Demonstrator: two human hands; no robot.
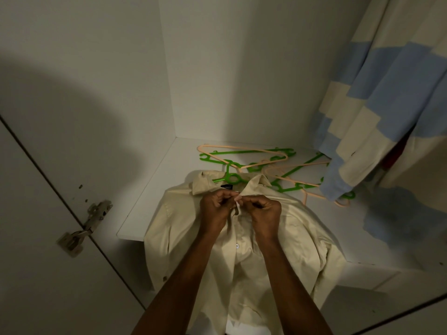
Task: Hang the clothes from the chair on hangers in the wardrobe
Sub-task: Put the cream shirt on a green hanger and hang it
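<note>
Shirt: a cream cotton button-up shirt [232,252] lies front-up at lower centre of the frame, collar toward the back of the wardrobe, its upper part on the white wardrobe shelf [154,194] and its lower part hanging over the shelf's front edge.
Hanger in shirt: a green plastic hanger [229,177] shows at the open collar, its hook end poking out just above the dark neck label.
Left hand: the left hand [215,209], fingers curled, pinches the shirt's front edge just below the collar.
Right hand: the right hand [263,210], also curled, pinches the opposite front edge; the two hands almost touch at the top button (whether it is through its hole cannot be told).
Loose hangers: a tangle of peach and green plastic hangers [261,160] lies flat on the shelf behind the shirt, at centre right.
Hanging garment: a blue and cream blocked knit garment [377,105] hangs at upper right, its hem over the end of the hanger pile.
Door: a white wardrobe door [48,238] with a metal hinge [84,226] stands open at lower left.
</note>
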